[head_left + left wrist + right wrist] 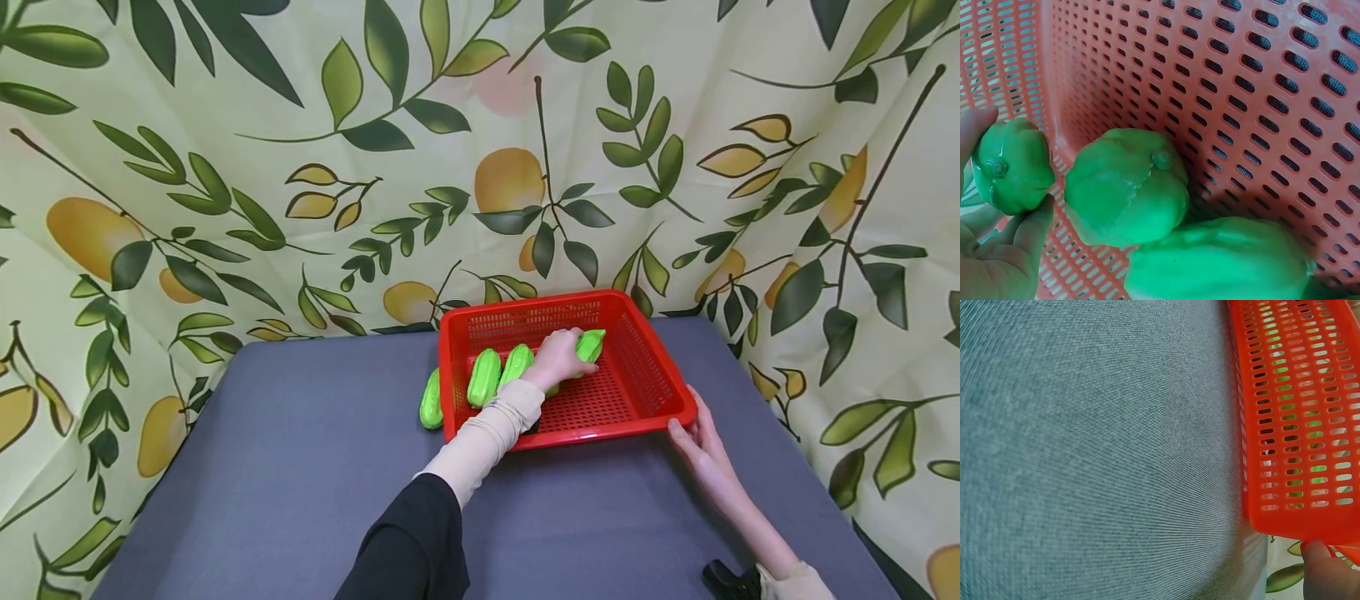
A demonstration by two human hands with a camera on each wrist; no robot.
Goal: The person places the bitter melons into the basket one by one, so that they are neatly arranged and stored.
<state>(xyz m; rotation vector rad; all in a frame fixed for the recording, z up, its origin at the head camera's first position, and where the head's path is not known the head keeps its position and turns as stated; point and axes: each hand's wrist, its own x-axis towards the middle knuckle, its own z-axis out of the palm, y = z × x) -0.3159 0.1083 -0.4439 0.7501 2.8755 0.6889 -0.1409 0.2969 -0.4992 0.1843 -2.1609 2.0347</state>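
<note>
Black sleeve, foremost, leads to the left hand, which pinches a green vegetable within the red basket, while the right hand grips the basket's near-right corner, presumably for steadiness.

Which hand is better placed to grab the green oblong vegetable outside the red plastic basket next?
Probably the left hand: it's nearer that oblong vegetable beyond the basket's left side, though it must first release the held vegetable. The right hand holds the basket's near right corner.
</note>
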